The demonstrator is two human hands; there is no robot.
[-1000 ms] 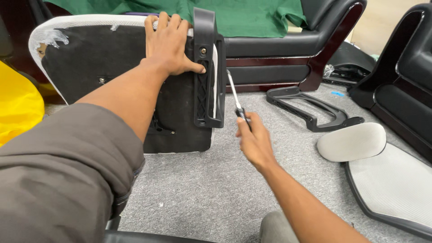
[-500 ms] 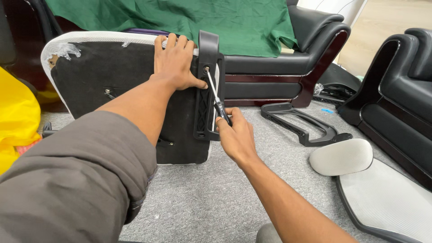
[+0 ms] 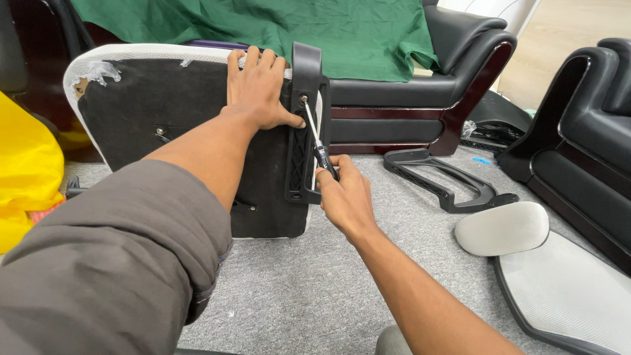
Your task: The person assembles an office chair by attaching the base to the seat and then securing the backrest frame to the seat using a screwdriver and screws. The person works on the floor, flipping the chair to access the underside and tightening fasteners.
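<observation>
Right hand (image 3: pixel 345 197) closed round screwdriver (image 3: pixel 317 141), tip set in screw (image 3: pixel 303 99) atop black armrest bracket (image 3: pixel 303 125). Left hand (image 3: pixel 259 89) spread flat, bracing upended seat base (image 3: pixel 184 131). Slip risk judged: angled tip may cam out, thumb close by. Grey carpet (image 3: pixel 315 289); black sofa (image 3: pixel 420 85) behind, green cloth (image 3: pixel 263 26) draped.

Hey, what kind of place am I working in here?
Probably an office or furniture showroom floor: grey carpet, black leather sofas with dark wood trim, and loose office chair parts, like a mesh backrest, lying about.
</observation>
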